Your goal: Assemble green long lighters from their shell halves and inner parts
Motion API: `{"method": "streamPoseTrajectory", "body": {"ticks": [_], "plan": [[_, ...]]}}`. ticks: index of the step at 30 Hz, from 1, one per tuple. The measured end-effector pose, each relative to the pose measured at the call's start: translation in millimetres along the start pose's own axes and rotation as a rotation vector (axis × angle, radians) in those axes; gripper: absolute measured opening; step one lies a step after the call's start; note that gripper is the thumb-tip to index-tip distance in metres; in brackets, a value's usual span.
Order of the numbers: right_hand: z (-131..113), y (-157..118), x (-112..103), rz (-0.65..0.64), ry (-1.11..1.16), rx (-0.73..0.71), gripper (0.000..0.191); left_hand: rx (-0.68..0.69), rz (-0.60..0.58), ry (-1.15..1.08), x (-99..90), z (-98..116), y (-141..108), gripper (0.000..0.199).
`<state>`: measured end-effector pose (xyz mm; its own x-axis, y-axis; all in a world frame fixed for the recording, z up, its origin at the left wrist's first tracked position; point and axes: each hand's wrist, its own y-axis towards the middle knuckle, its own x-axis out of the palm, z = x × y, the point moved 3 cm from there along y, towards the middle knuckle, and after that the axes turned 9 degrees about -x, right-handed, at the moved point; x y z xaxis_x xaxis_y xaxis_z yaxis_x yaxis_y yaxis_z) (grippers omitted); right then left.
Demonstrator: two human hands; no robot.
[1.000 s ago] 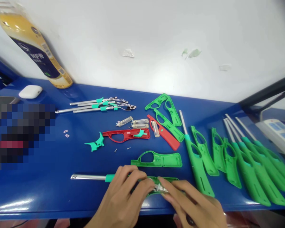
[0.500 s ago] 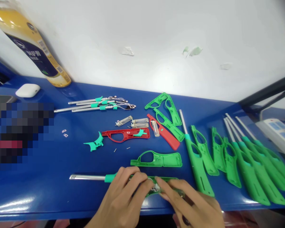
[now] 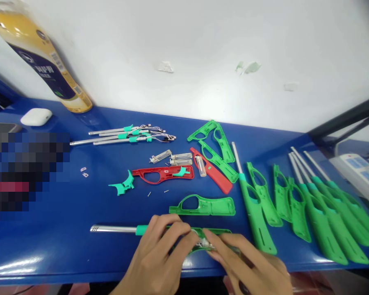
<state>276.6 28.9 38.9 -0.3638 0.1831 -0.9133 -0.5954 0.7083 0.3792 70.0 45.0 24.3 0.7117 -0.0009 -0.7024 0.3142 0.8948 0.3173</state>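
Note:
At the front edge of the table lies an opened green lighter (image 3: 142, 230), its long metal tube (image 3: 113, 229) pointing left. My left hand (image 3: 162, 250) is closed over the shell by the trigger hole, fingers bent and tips near thin white wires. My right hand (image 3: 249, 262) pinches a clear lighter tank (image 3: 207, 243) at the handle end of the shell; its white valve end shows between the fingertips, while most of the tank is hidden by the fingers. Just behind the hands rests an empty green shell half (image 3: 213, 206), hollow side up.
Red shell halves (image 3: 160, 176), (image 3: 217, 176) lie mid-table with clear tanks (image 3: 181, 158) and teal triggers (image 3: 123, 186). Metal tubes with wires (image 3: 119, 137) lie behind. Assembled green lighters (image 3: 260, 221) and shells fill the right. A yellow bottle (image 3: 43, 61) stands at back left.
My right fingertips have shifted slightly right, showing a little more of the white valve end. My left hand and the lighter have hardly moved.

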Motion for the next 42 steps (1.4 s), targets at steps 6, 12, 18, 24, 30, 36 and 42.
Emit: {"method": "streamPoseTrajectory", "body": {"ticks": [6,12,18,24,30,36,42], "plan": [[-0.2,-0.9,-0.8,0.016,0.016,-0.001,0.038,0.034,-0.052,0.015,0.3,-1.5,2.0,0.034],[7.0,-3.7,-2.3,0.041,0.100,0.091,0.027,0.027,-0.083,0.087,0.1,-8.7,-5.2,0.046],[13.8,-4.0,-0.7,0.013,-0.046,0.145,0.030,0.045,-0.110,0.150,4.0,-6.5,-12.9,0.026],[12.5,-1.5,2.5,-0.014,-0.045,0.141,0.036,0.095,-0.090,0.213,6.5,-6.6,-14.7,0.027],[15.3,-5.6,7.4,-0.029,-0.045,0.116,0.039,0.103,-0.068,0.258,3.5,-8.9,-15.0,0.035],[16.3,-11.2,10.7,-0.025,0.019,0.101,0.035,0.120,-0.108,0.247,1.4,-14.1,-22.2,0.031],[15.9,-14.7,9.8,-0.020,0.034,0.114,0.034,0.116,-0.106,0.261,1.9,-13.1,-21.7,0.026]]}}
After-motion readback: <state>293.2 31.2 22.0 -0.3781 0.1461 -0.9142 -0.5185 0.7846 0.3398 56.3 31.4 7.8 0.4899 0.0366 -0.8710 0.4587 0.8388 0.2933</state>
